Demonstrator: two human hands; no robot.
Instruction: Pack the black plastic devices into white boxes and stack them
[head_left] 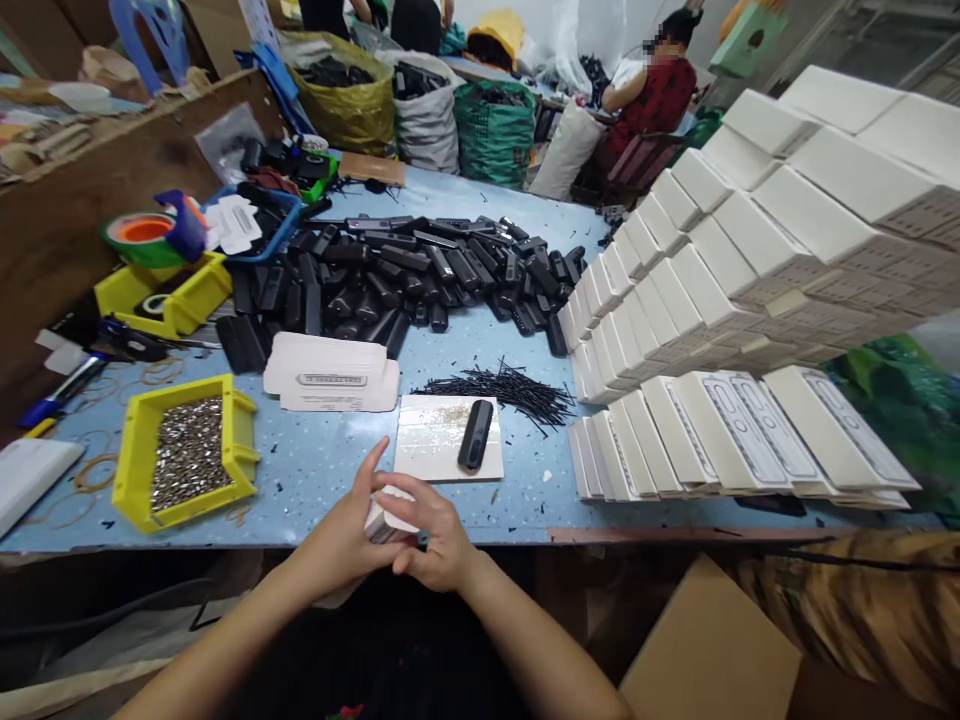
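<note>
Over the table's front edge, both hands are closed around a small white carton (384, 522). My left hand (346, 532) wraps its left side, with the index finger pointing up and away. On the other side, fingers of my right hand (439, 535) curl over its top and end, hiding much of it. Just beyond lies a white board (427, 440) bearing one black elongated device (475, 436). Thin black screw-like pieces (510, 392) are heaped behind the board. Flattened white cartons (334, 372) with a printed outline lie to the left.
A yellow bin (244, 450) of small metal parts stands left. Many black devices (397, 265) are piled across the back. White boxes (675, 300) rise in tall stacks at right, with opened cartons (720, 430) before them. Filled sacks (495, 130) and a seated person (652, 95) are beyond.
</note>
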